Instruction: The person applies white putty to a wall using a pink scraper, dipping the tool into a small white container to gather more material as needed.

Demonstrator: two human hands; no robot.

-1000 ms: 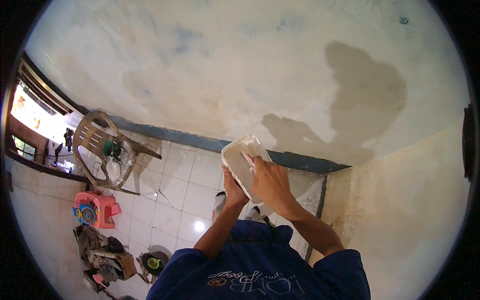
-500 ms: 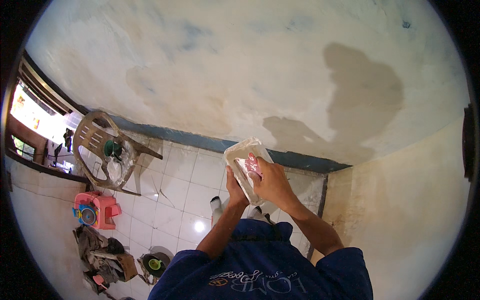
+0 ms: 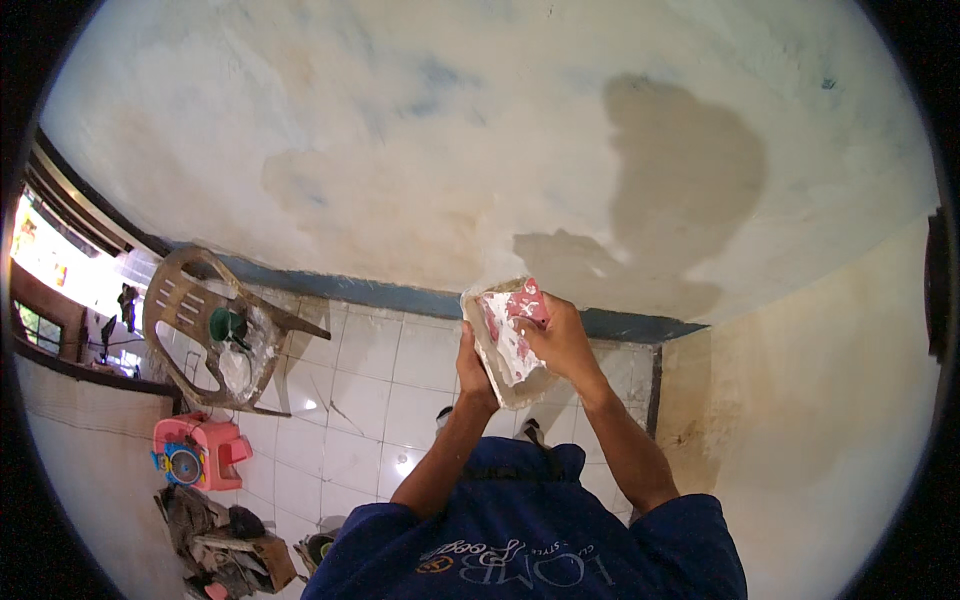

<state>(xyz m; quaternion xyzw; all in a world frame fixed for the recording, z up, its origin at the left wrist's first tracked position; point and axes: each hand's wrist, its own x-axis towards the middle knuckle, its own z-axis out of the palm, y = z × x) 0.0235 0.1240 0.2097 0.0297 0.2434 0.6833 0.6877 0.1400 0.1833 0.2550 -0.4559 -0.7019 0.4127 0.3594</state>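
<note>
My left hand (image 3: 475, 372) is wrapped round the left side of a shallow off-white tray (image 3: 537, 390), held in front of my waist. In my right hand (image 3: 562, 345) is a pinkish-red putty spreader (image 3: 531, 303), its blade smeared with white paste. The spreader lies over the tray, its broad face now turned up to view, and white paste (image 3: 516, 362) covers much of it. My right fingers grip its upper right edge; some fingertips are hidden behind it.
A patchy plastered wall (image 3: 400, 150) rises ahead, with a blue band (image 3: 390, 293) at its foot. To the left stand a dirty plastic chair (image 3: 178, 300) bearing a green container (image 3: 226, 323) and a plastic bag, a pink stool (image 3: 215, 440), and a cluttered pile (image 3: 230, 550) on white floor tiles.
The spreader has turned so that more of its paste-covered face shows. My hands and the tray have shifted slightly right in view. The whole view has also shifted a little.
</note>
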